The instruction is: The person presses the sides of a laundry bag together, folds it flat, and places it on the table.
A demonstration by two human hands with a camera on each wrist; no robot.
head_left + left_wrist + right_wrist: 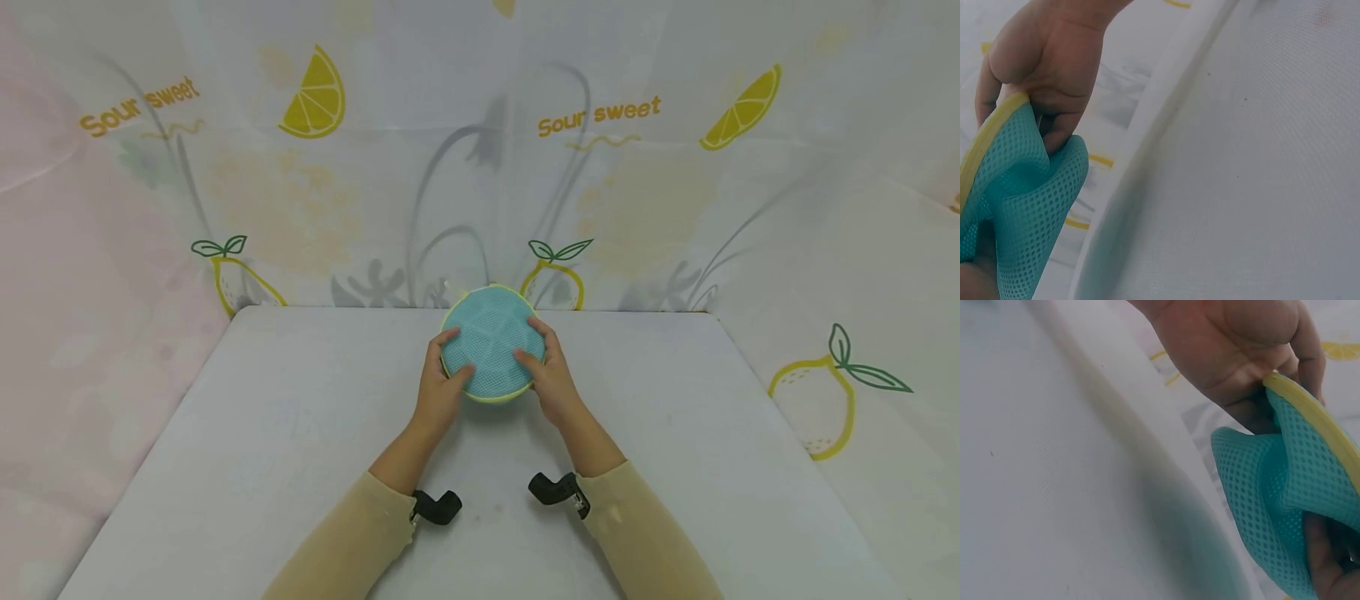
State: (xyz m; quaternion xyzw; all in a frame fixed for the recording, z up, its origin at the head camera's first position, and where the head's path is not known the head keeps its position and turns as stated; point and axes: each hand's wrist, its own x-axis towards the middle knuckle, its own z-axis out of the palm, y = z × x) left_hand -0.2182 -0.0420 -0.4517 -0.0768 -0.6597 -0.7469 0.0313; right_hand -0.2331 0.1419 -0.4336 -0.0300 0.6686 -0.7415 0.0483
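Both hands hold up a round teal mesh piece with a yellow rim (492, 346) above the far half of the table. My left hand (441, 383) grips its left side, thumb across the near face. On the opposite side my right hand (553, 379) grips it the same way. Seen from the left wrist, the mesh (1029, 206) hangs in soft folds below the left hand (1054, 56). The right wrist view shows the mesh (1247, 481) buckled under the yellow edging, with the right hand (1229, 350) at its upper side.
A white table (300, 433) lies beneath the hands. Its far edge meets a white backdrop cloth (465, 83) printed with lemons and lettering. Black wrist devices (438, 507) stick out inward from both sleeves.
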